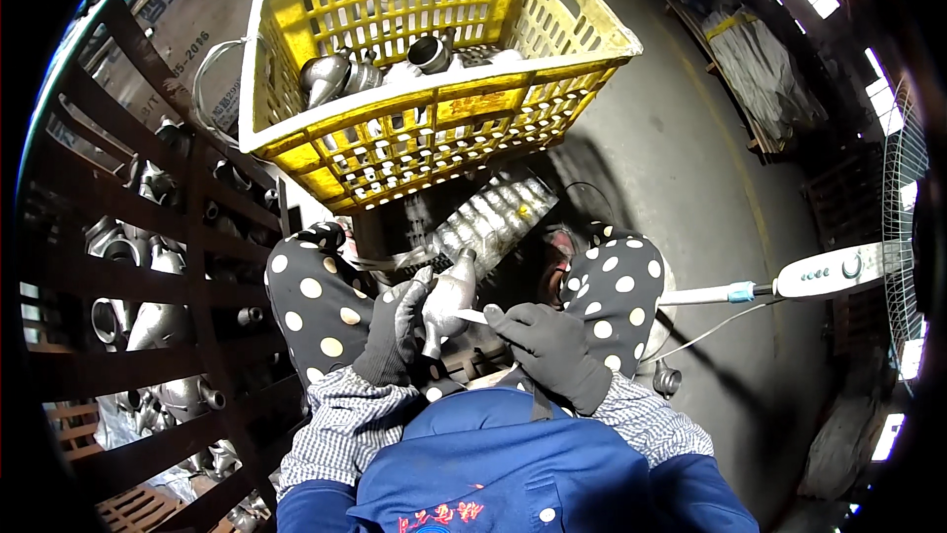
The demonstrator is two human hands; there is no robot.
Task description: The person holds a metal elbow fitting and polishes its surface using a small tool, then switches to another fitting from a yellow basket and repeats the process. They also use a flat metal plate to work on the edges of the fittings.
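Note:
My left hand (393, 328), in a dark grey glove, is closed round the side of a silvery metal casting (452, 296). This casting has a rounded belly and narrows to a neck at each end. It is held above my lap, tilted slightly. My right hand (554, 348), gloved alike, is closed on a pale, thin, flat-bladed tool (472, 315). The blade reaches left to the casting's belly and seems to touch it. My palm hides the tool's handle.
A yellow slatted crate (439, 104) with several metal castings stands ahead. At the left is a rusty barred rack (202, 267) full of similar castings. A fan (834, 272) stands at the right, its cable on the floor. One small casting (667, 378) lies beside my right knee.

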